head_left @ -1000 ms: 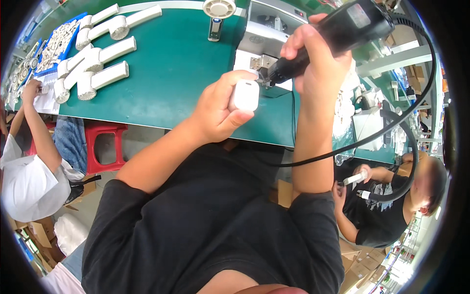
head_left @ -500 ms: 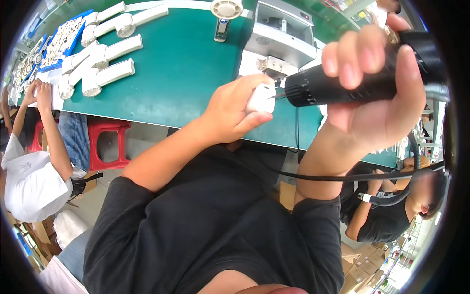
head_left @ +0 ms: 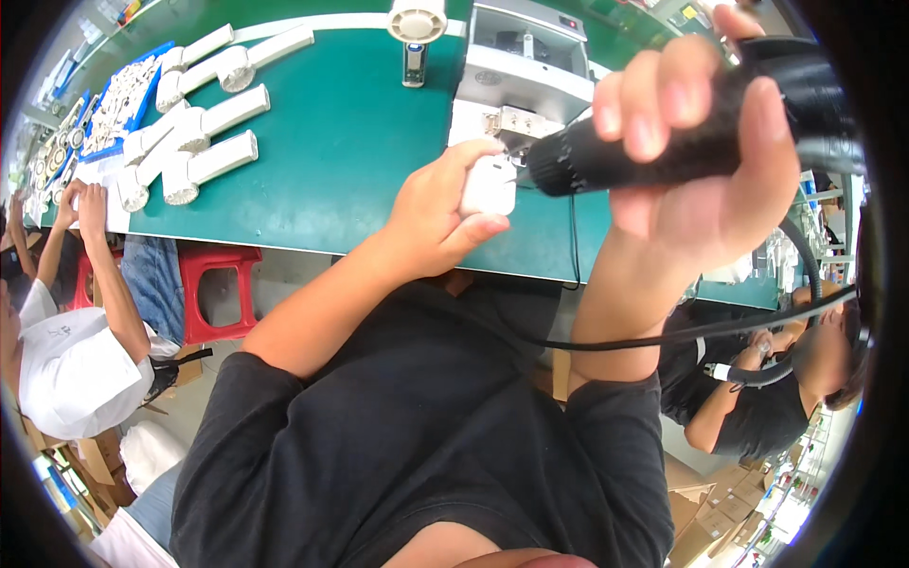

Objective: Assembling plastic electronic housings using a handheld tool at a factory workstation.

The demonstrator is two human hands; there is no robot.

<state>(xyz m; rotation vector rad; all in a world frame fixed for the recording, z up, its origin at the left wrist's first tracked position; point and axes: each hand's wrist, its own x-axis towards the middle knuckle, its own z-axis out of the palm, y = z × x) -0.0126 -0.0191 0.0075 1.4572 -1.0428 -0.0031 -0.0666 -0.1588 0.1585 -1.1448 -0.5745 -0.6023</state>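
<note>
My left hand (head_left: 431, 208) is closed around a small white plastic part (head_left: 490, 189), which has a few small dark openings on its upper side. In my right hand (head_left: 724, 194) is a thick black electric screwdriver (head_left: 587, 156), gripped by its body and lying nearly level with its nose to the left. The bit reaches the right side of the white part; whether it sits in a hole there, I cannot tell. Just beyond the two hands stands a grey box-shaped machine (head_left: 525, 80) with a small metal block (head_left: 521, 125) at its front.
Several white plastic housings (head_left: 225, 156) lie at the left of the green table (head_left: 331, 133). Behind them is a blue tray (head_left: 154, 90) of small parts. A fan-like device (head_left: 415, 62) stands near the machine. Co-workers sit at both sides; a black cable (head_left: 606, 343) crosses my right forearm.
The view has shifted slightly, so the machine and both my hands appear farther left. The screwdriver's nose stays against the white part, and both grips are kept.
</note>
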